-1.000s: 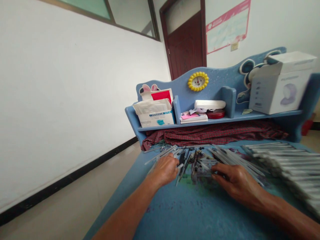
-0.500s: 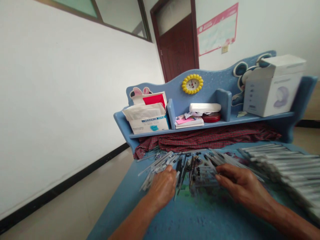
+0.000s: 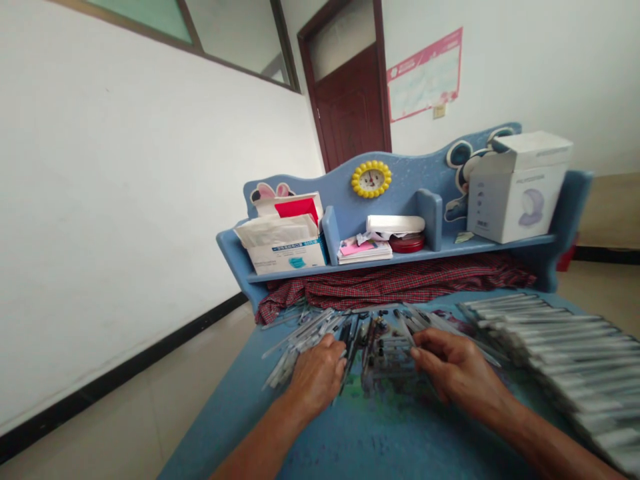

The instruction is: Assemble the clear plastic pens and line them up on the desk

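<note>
On the blue table lie loose pen parts. My left hand (image 3: 319,371) is closed, knuckles up, at the right edge of a pile of clear pen barrels (image 3: 299,348); what its fingers hold is hidden. Thin black refills (image 3: 351,341) lie just to its right. My right hand (image 3: 453,363) pinches a clear pen barrel (image 3: 405,329) between thumb and fingers, its far end pointing up and left. Between the hands are dark rods (image 3: 371,345) and small black caps (image 3: 382,351), partly blurred. More clear barrels (image 3: 435,319) lie behind my right hand.
Long rows of pens (image 3: 565,347) are stacked at the right. A plaid cloth (image 3: 390,285) lies under the blue shelf (image 3: 440,249). On the shelf stand a mask box (image 3: 287,257), papers (image 3: 364,253), a red round tin (image 3: 407,245) and a white carton (image 3: 517,193).
The view has shifted slightly, so the scene sits further left and the shelf a little lower. Both hands stay over the pen parts in much the same poses.
</note>
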